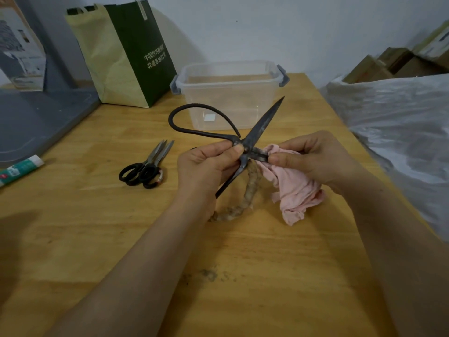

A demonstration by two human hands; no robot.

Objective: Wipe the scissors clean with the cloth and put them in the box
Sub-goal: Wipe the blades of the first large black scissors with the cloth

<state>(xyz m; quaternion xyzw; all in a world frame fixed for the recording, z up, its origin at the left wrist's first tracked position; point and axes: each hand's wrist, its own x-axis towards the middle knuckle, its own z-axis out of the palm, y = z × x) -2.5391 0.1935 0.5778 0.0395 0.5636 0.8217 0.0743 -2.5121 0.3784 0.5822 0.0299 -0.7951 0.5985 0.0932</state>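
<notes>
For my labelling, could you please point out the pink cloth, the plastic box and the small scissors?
pink cloth (296, 190): head view, hanging folds.
plastic box (243, 98): head view, front wall.
small scissors (156, 153): head view, on the blades.

A pale, plain wall (267, 25) rises behind a light wooden desk (243, 263), with a dark grey panel (36, 117) at far left beside a green-and-cream paper bag (126, 57), and cardboard boxes (393, 62) stacked at right behind crinkled plastic sheeting (401, 122).
</notes>
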